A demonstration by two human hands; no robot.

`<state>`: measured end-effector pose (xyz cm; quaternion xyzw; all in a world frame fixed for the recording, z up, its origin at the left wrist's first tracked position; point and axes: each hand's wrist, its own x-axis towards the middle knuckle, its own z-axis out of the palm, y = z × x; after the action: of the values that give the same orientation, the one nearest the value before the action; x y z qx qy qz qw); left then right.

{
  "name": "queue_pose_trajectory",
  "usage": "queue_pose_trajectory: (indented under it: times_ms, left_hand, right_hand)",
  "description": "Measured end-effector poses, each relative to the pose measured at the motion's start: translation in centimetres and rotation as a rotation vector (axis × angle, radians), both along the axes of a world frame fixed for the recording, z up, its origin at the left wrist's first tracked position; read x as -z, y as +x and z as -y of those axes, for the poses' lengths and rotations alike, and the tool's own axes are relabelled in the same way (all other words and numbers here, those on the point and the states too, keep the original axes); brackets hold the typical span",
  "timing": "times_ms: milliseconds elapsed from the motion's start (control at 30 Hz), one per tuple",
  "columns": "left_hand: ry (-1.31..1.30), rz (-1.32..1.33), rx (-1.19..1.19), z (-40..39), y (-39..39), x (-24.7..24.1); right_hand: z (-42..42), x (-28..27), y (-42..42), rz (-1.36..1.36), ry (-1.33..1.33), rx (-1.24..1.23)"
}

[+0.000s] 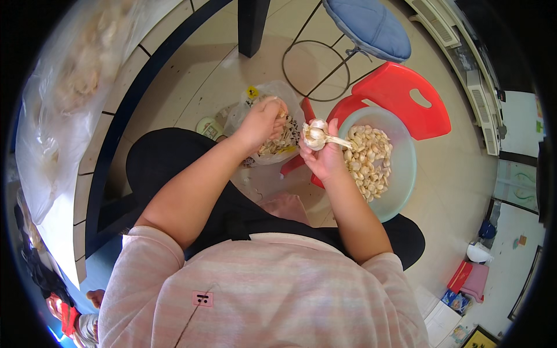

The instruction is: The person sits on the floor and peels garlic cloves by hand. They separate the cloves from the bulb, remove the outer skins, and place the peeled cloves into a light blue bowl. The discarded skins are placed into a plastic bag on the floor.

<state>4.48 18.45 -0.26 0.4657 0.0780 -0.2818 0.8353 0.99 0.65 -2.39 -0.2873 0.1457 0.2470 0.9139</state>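
My right hand (324, 158) holds a whole garlic bulb (315, 135), its dry stem pointing right toward the bowl. Curled fingers of my left hand (263, 124) hang over a clear plastic bag (237, 117); whether they hold a scrap of skin is hidden. Inside the bag lie papery garlic skins (274, 148) and small dark bits. To the right, a translucent plastic bowl (404, 174) contains many loose garlic cloves (370, 161). It rests against a red plastic chair (400, 95), next to my right forearm.
A round stool with a blue cushion (370, 28) stands beyond the chair. At left is a dark-framed table (98, 191) bearing a large clear plastic bag (65, 108). A green and white shoe (209, 128) shows beside the skins bag. Part of another person (87, 326) appears at lower left.
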Motion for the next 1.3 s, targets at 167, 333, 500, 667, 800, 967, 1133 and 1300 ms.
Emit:
queue_pose_trajectory:
  times_ms: [167,333,500,667,800,967,1133,1300]
  left_hand:
    - [1.092,0.632,0.022,0.4,0.0,4.8]
    - [1.066,1.029,-0.058,0.3,0.1,3.2]
    - [0.681,0.745,0.294,2.3,-2.1,-1.8]
    - [0.543,0.772,0.391,4.8,-4.3,-2.4]
    - [0.616,0.743,0.319,8.0,-6.1,-3.3]
    - [0.673,0.863,0.199,13.0,-8.0,-4.6]
    - [0.722,0.996,0.192,17.2,-9.2,-6.5]
    - [0.525,0.915,0.178,21.2,-8.4,-6.8]
  right_hand:
    - [0.4,-0.6,0.0,-0.035,-0.190,-0.024]
    - [0.9,-0.6,-0.4,-0.021,-0.224,-0.066]
    - [2.2,-0.8,-1.3,0.056,-0.330,-0.102]
    - [2.9,-4.8,-3.2,0.083,-0.625,-0.067]
    - [6.3,-5.7,-4.9,0.252,-0.784,-0.103]
    - [11.2,-7.1,-6.9,0.493,-0.794,-0.176]
    - [14.5,-10.3,-9.0,0.283,-0.746,-0.169]
    - [18.1,-9.2,-9.5,0.281,-0.424,-0.065]
